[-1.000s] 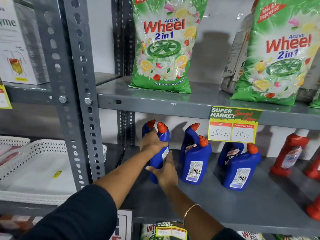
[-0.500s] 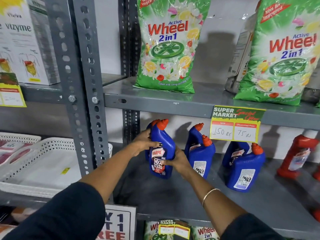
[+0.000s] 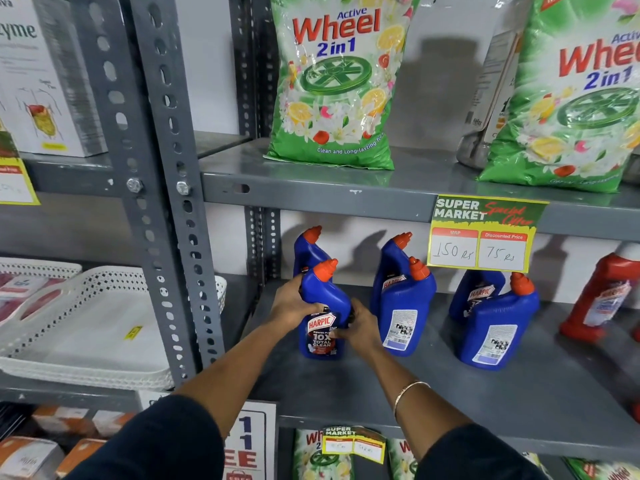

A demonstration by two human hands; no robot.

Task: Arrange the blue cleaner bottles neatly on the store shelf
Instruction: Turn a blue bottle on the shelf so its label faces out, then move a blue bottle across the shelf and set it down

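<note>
Both hands clasp front Harpic bottle (image 3: 323, 320) | left hand (image 3: 292, 303), right hand (image 3: 362, 329) flank it | upright, label forward, spout tilted right | left of price tag (image 3: 483, 233)

The rear blue Harpic bottle (image 3: 309, 249) at the shelf's (image 3: 346, 393) left end shows only neck and cap behind the held bottle (image 3: 322, 317). The price tag (image 3: 481, 233) covers another's top. The red bottle (image 3: 602, 299) runs off the right edge.

Just one view: a wide-angle head cam that looked forward and slightly down, close to the grey shelf (image 3: 346, 386). Both forearms reached in from the bottom edge, and the uprights bowed toward the frame edges.
</note>
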